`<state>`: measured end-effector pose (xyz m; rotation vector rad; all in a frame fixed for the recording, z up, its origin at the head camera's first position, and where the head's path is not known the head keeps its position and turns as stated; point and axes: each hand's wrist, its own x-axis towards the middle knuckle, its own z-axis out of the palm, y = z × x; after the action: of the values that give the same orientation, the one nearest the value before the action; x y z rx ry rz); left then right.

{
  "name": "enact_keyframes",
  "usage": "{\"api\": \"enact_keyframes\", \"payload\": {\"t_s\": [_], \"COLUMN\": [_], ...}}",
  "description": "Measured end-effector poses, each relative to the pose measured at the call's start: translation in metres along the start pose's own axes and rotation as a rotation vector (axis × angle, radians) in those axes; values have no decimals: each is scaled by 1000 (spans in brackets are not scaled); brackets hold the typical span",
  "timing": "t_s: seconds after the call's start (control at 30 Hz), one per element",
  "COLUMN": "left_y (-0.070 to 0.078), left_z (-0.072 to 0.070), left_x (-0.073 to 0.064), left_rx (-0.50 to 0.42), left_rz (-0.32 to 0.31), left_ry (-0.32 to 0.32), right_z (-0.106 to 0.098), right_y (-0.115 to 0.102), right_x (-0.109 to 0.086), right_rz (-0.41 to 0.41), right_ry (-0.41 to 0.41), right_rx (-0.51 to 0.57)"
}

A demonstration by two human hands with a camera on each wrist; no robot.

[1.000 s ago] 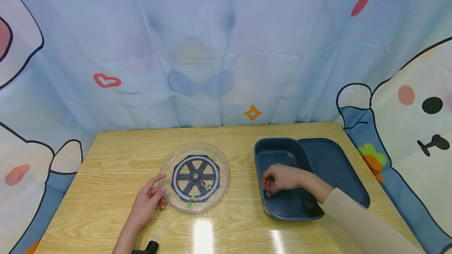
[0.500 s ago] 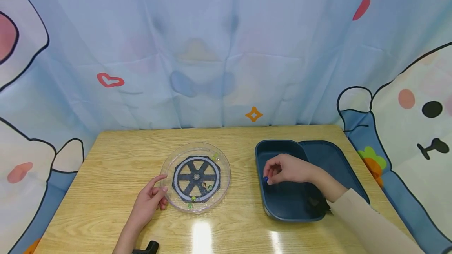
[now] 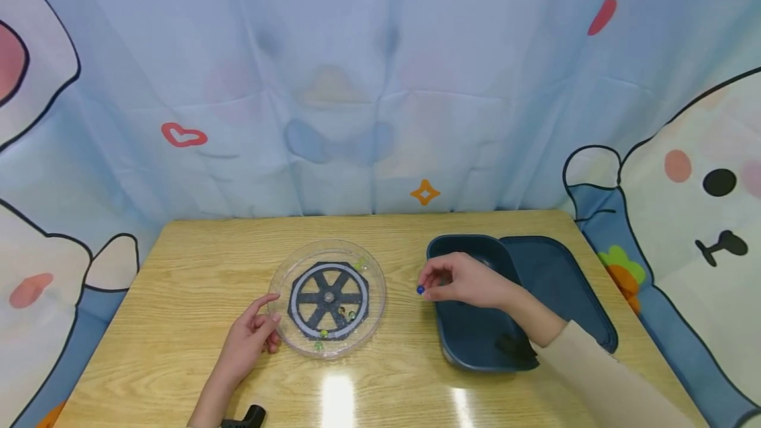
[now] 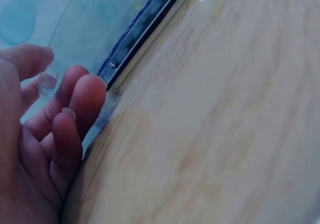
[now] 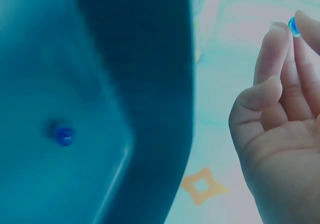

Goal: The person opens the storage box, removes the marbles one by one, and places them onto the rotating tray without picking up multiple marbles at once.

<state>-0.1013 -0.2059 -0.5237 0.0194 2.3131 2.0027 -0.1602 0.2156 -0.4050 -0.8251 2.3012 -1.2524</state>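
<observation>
A clear round dish [image 3: 279,269] stands left of the table's middle, with a dark six-spoked wheel shape [image 3: 329,297] and several marbles [image 3: 324,334] seen in it. At its left edge my left hand [image 3: 246,335] holds the rim; in the left wrist view the fingers [image 4: 87,101] lie about the clear wall. My right hand [image 3: 466,279] pinches a blue marble [image 3: 420,289] between thumb and fingertips, just past the left wall of the dark blue tub [image 3: 475,349]. In the right wrist view another marble [image 5: 64,135], blue-looking there, lies on the tub floor.
A dark blue flat tray or lid [image 3: 559,276] lies against the tub's right side. At the front edge, near my left wrist, sits a black object [image 3: 252,416]. Behind the wooden table [image 3: 208,249] hangs a patterned blue curtain [image 3: 333,84].
From low inside the tub my right hand has risen and moved left with the blue marble, which now sits outside the tub's left wall. My left hand stays at the dish rim.
</observation>
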Motion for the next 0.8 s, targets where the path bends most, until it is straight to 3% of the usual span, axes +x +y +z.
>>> {"api": "enact_keyframes", "payload": {"t_s": [0.37,0.6,0.8], "left_y": [-1,0,-1], "left_z": [0,-1,0], "left_x": [-1,-2,-2], "left_rx": [27,15,6], "left_rz": [18,30,19], "left_ry": [10,7,-7], "right_z": [29,51,63], "right_y": [-23,-32,-27], "right_x": [37,65,75], "right_rz": [-19,-45,-14], "right_ry": [64,41,2], "right_rx": [-53,-37,-3]}}
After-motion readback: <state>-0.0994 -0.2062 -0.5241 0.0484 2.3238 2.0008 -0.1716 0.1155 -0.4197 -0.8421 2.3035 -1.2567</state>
